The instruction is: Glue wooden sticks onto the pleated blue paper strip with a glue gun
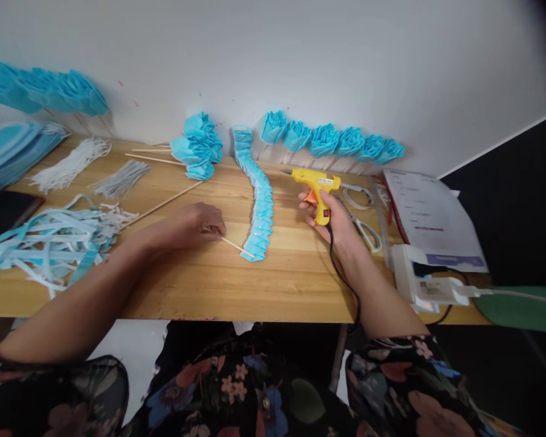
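A thin wooden stick is pinched in my left hand, its far tip lying on the near end of a long pleated blue strip. That strip curves across the table toward the wall. My right hand is closed around a yellow hot glue gun, fingers at its orange trigger. The gun's nozzle points left, above the table and to the right of the strip. A black cord hangs from its handle past my right forearm.
Blue flowers on sticks lean along the wall, with a flower bunch left of the strip. Cut scraps, white cords, grey wires and folded masks lie left. Scissors and a power adapter are right.
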Demonstrator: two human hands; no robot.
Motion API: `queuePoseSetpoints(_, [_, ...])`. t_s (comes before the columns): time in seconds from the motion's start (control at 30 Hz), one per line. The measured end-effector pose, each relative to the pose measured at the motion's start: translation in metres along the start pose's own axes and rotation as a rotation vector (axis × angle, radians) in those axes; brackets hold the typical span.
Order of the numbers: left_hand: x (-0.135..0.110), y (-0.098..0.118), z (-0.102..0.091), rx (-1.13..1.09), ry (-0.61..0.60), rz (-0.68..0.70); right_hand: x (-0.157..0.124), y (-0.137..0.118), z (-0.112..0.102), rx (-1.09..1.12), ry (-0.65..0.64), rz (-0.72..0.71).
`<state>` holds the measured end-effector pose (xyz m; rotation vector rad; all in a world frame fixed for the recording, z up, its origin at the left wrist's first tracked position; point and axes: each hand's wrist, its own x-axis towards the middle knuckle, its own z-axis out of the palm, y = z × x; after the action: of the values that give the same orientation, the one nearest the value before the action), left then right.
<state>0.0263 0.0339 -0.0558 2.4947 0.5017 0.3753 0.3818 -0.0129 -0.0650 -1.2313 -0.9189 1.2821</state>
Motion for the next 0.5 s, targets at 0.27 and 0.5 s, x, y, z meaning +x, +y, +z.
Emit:
queuePoseSetpoints(0.27, [0.0001, -0.0005, 0.0006, 0.008, 0.005, -0.001, 0.0003, -0.0009, 0.0016, -0.036, 0.059, -0.039])
queuePoseSetpoints(0.5, [-0.0002, -0.0024, 0.0024, 0.020, 0.007, 0.010, 0.0018, -0.0010, 0.0004, -0.025, 0.032, -0.036])
